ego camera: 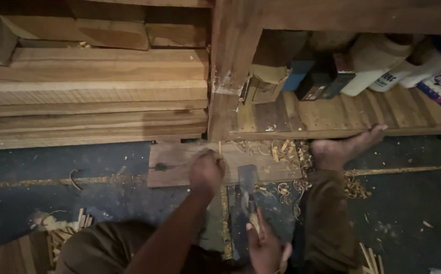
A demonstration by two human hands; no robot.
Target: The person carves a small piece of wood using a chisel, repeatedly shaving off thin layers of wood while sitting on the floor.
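My left hand [207,171] is closed around a thin wooden stick [220,148], holding it upright on a flat wooden board [172,167] that lies on the dark floor. My right hand [267,247], lower and nearer to me, grips the handle of a broad-bladed chopping knife [248,181]. The blade's flat metal end lies just right of my left hand, over the board's near edge. My bare right foot [343,147] rests against the board's right end, among wood shavings [291,152].
Stacked planks [93,96] fill the far left. A wooden post [228,66] stands beside a low shelf [342,114] with white bottles [382,66] and small boxes. Split sticks [68,233] lie at lower left, more chips [370,256] at lower right.
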